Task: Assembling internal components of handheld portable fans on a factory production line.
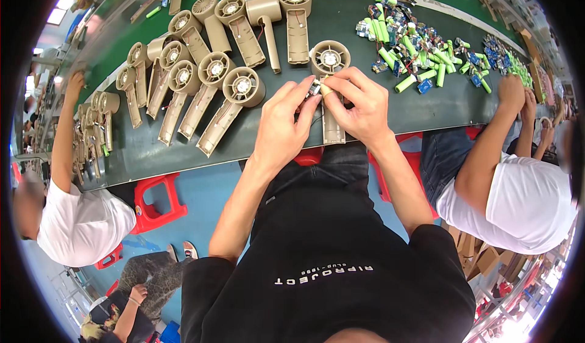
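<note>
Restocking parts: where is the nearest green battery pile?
In the head view, the battery pile lies on the workbench, beyond and right of the right hand.

Matt, smooth plastic fan housings [334,131], smooth worktop [426,111], smooth plastic stool [146,219], matt cloth shirt [341,236]

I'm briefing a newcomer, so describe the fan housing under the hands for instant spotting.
On the dark worktop, just left of the green cylinders, find the tan fan housing. Unlike the other housings, it has the left hand and right hand over its handle.
</note>
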`<state>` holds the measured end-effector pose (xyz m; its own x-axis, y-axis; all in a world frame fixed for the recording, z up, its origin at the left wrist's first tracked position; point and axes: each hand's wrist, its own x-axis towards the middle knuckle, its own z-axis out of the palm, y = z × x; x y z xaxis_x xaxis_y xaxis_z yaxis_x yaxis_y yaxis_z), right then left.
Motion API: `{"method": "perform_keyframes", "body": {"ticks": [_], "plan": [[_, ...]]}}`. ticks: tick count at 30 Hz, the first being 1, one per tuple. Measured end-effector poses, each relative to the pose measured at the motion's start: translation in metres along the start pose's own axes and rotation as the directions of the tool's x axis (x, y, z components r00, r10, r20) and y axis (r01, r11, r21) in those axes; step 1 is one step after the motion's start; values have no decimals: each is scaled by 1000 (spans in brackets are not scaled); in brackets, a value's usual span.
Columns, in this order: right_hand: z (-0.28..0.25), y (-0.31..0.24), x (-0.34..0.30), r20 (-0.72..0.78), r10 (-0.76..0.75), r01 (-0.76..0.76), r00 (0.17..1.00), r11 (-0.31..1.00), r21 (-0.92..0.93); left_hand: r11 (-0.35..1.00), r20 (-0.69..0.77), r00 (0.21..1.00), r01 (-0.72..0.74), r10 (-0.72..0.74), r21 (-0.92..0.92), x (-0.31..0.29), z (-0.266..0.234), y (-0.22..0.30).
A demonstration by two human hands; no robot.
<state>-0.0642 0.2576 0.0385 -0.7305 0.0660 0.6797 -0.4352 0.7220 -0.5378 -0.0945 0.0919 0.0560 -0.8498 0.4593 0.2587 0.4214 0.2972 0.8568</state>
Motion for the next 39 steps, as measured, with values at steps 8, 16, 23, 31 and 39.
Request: {"method": "perform_keyframes", "body": {"ticks": [8, 16, 23, 31, 39], "plan": [[3, 5, -5, 17, -2, 2, 1000, 1000, 16, 977, 62, 984, -174, 168, 119, 3, -3, -8], [5, 7, -5, -11, -94, 93, 996, 995, -37, 965, 151, 968, -221, 199, 143, 11, -12, -5], [6, 4, -9, -20, -111, 111, 994, 993, -40, 969, 99, 976, -208, 196, 133, 4, -9, -5], [4, 9, -7, -6, -116, 116, 993, 993, -30, 967, 214, 954, -234, 209, 99, 15, -15, -7], [-6, -4, 14, 97, 68, -69, 993, 998, 7, 992, -35, 999, -4, 9, 126, -4, 14, 0]]}}
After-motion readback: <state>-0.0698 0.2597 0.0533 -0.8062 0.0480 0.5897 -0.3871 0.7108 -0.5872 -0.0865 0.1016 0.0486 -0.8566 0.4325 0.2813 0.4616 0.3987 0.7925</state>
